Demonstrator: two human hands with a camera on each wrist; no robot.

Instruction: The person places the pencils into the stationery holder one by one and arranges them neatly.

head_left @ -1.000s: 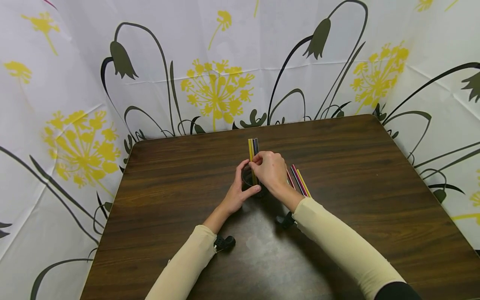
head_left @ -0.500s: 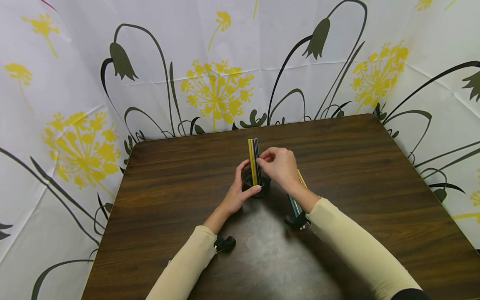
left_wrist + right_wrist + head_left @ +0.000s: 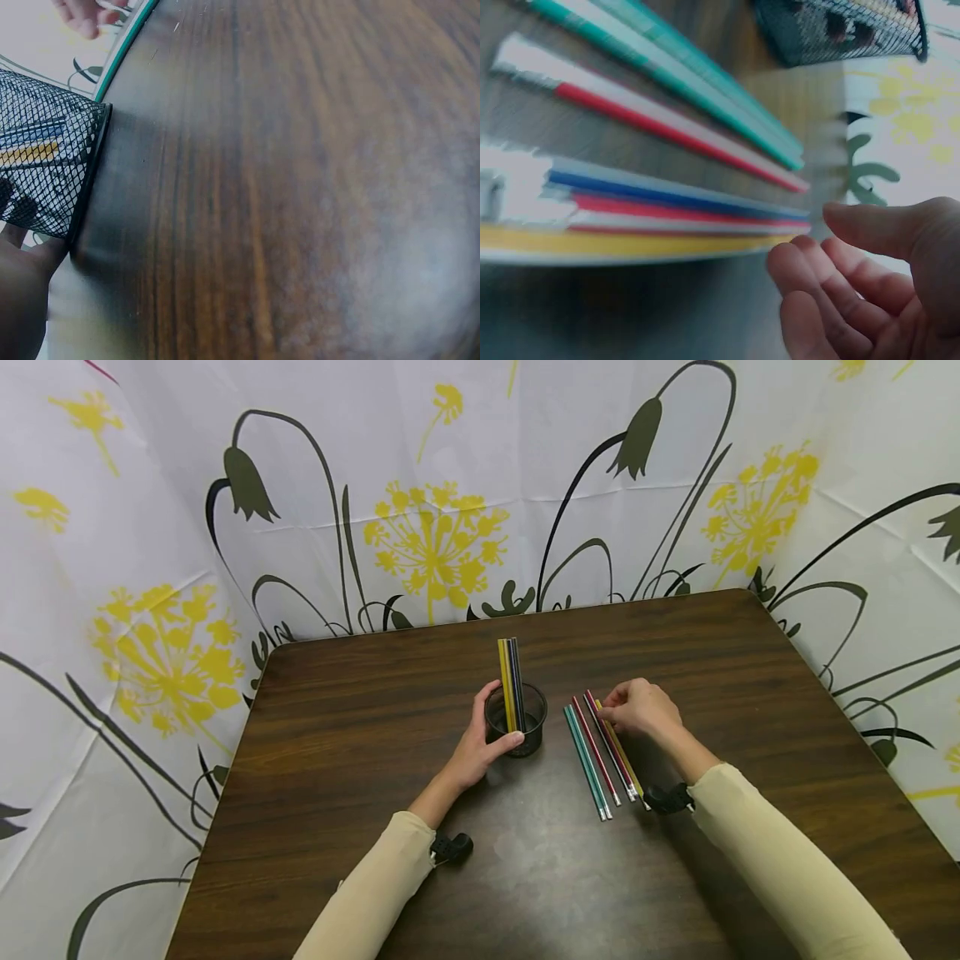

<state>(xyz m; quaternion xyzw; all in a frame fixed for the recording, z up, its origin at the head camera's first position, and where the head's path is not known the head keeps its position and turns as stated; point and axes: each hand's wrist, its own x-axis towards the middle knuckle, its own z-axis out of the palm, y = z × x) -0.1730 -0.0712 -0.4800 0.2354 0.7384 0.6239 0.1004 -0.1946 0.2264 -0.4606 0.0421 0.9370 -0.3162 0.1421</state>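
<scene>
My left hand (image 3: 483, 737) grips a black mesh cup (image 3: 517, 720) near the middle of the dark wooden table (image 3: 360, 760). Yellow and dark sticks (image 3: 510, 681) stand upright in the cup. To its right, several coloured sticks (image 3: 600, 752) lie side by side on the table: teal, red, blue and yellow. My right hand (image 3: 621, 710) hovers at their far ends with its fingers loosely bent. In the right wrist view the fingers (image 3: 832, 292) hang just beside the yellow stick (image 3: 630, 244) and hold nothing. The left wrist view shows the cup (image 3: 41, 172) against my palm (image 3: 19, 300).
A white curtain (image 3: 450, 485) printed with yellow and dark flowers closes off the table's far side and both flanks. The table's far edge (image 3: 510, 614) lies close behind the cup. Bare wood stretches toward me.
My right hand has left the cup's rim and moved right to the sticks lying on the table. The sticks stay in the cup. My left hand has not moved.
</scene>
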